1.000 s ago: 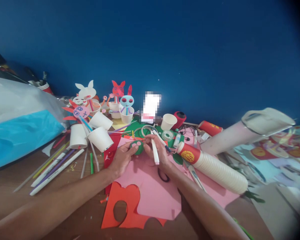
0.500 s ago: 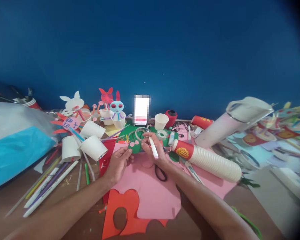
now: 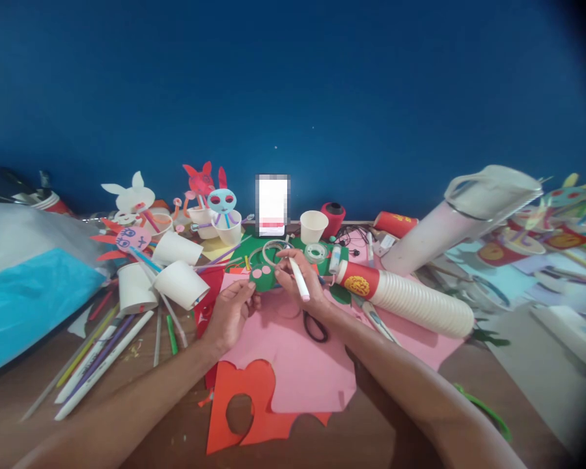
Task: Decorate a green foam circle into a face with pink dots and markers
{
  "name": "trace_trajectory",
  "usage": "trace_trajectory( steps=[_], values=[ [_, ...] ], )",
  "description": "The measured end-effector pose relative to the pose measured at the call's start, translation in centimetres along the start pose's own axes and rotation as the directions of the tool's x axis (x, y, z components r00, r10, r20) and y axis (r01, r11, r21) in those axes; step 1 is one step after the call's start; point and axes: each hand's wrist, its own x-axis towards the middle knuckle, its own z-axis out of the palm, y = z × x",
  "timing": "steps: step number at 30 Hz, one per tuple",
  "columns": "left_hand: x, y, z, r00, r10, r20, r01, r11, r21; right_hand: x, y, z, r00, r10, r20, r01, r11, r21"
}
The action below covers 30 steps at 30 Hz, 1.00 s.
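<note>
My left hand (image 3: 232,312) pinches the left edge of a green paper cutout (image 3: 262,279) that bears two pink dots. In my right hand (image 3: 303,283) is a white marker (image 3: 298,277), gripped like a pen; its pink end points back toward me, and its tip is hidden by my fingers near the cutout. Pink paper (image 3: 303,365) lies beneath both hands. Dark scissor handles (image 3: 316,327) show below my right wrist. A roll of clear tape (image 3: 316,252) rests just beyond my right hand.
At right lies a stack of paper cups (image 3: 424,305), with a white jug (image 3: 449,221) behind. Paper-cup animal figures (image 3: 226,221) stand at back left, near a lit phone (image 3: 272,205). Markers (image 3: 105,365) lie at left. Cut orange paper (image 3: 224,404) is at the front.
The whole view has shifted slightly, so most things sit a little higher in the picture. Both hands keep their hold on the green cutout and the marker.
</note>
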Motion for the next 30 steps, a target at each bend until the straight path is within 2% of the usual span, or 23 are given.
trace_trajectory(
  steps=[5, 11, 15, 19, 25, 30],
  values=[
    [-0.1, 0.1, 0.1, 0.999, 0.014, 0.029, -0.013, 1.000, -0.026, 0.2, 0.1, -0.3, 0.998, -0.004, -0.064, 0.004, 1.000, -0.001],
    [-0.1, 0.0, 0.0, 1.000, 0.016, 0.000, -0.016, 1.000, 0.002, 0.4, 0.6, -0.2, 0.996, -0.010, -0.091, 0.015, 0.999, 0.049],
    [-0.1, 0.0, 0.0, 1.000, -0.024, -0.019, 0.024, 0.999, 0.034, 0.4, 0.9, -0.2, 0.996, -0.018, -0.092, 0.025, 0.997, 0.074],
    [-0.2, 0.0, -0.1, 0.999, -0.039, 0.021, 0.038, 0.999, 0.035, 0.4, 0.7, -0.2, 0.995, -0.003, -0.096, 0.011, 0.997, 0.080],
    [-0.2, 0.2, -0.1, 0.993, -0.024, 0.115, 0.033, 0.997, -0.076, 0.3, -0.3, -0.3, 0.996, 0.026, -0.083, -0.019, 0.996, 0.088],
    [-0.3, 0.3, 0.2, 0.995, -0.024, 0.092, 0.026, 1.000, -0.015, 0.3, -0.2, -0.3, 0.997, 0.013, -0.080, -0.008, 0.998, 0.064]
  ],
)
